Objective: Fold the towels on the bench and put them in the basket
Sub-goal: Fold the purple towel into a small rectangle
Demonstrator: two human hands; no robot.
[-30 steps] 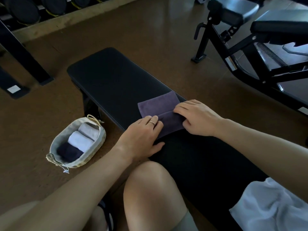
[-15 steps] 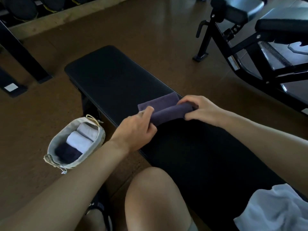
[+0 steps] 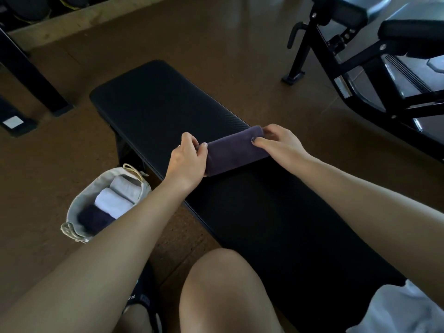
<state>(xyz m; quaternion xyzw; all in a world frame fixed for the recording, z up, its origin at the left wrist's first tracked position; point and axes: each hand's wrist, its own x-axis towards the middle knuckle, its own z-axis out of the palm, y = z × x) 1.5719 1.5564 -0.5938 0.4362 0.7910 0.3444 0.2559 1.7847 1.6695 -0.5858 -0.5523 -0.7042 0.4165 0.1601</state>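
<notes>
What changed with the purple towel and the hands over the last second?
The purple towel, partly folded flat a second ago, is now rolled into a tube on the bench. The left hand and right hand went from pressing it flat to gripping its two ends. The basket and its three rolled towels stayed put.

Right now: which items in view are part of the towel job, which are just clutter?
Job:
purple towel, rolled, gripped by left hand and right hand
bench
basket holding three rolled towels
white cloth at the bench's near end, maybe next

Clutter:
exercise machine
weight rack
</notes>
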